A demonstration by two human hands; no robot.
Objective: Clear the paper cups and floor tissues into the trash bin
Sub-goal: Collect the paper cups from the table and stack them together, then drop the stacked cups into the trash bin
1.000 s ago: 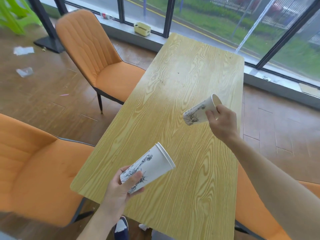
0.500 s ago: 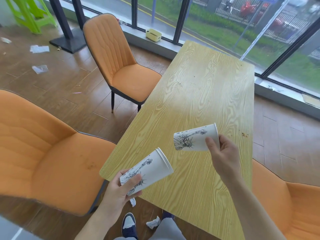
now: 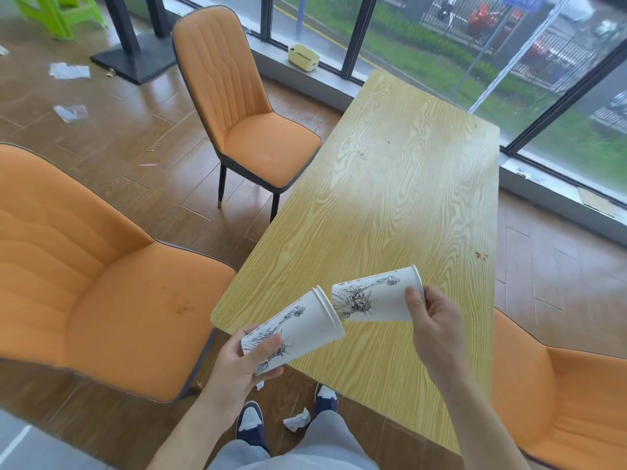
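My left hand (image 3: pixel 242 362) grips the base of a stack of white paper cups (image 3: pixel 298 327) printed with black statue drawings, tilted with the mouth up and to the right. My right hand (image 3: pixel 434 320) holds another printed paper cup (image 3: pixel 376 298) by its rim, lying sideways. Its base points into the mouth of the stack and looks partly inside it. Both cups hover over the near corner of the wooden table (image 3: pixel 400 198). A crumpled tissue (image 3: pixel 297 420) lies on the floor between my shoes. More tissues (image 3: pixel 69 70) and a scrap (image 3: pixel 71 112) lie on the floor at far left. No trash bin is in view.
Orange chairs stand at the left (image 3: pixel 101 286), far left of the table (image 3: pixel 244 106) and right (image 3: pixel 556 398). A black post base (image 3: pixel 135 59) and a green stool (image 3: pixel 57 13) stand at the top left. A yellow box (image 3: pixel 303 57) rests on the window sill.
My right hand has carried its cup from over the table's middle down to the stack in my left hand. The view has pulled back from the table.
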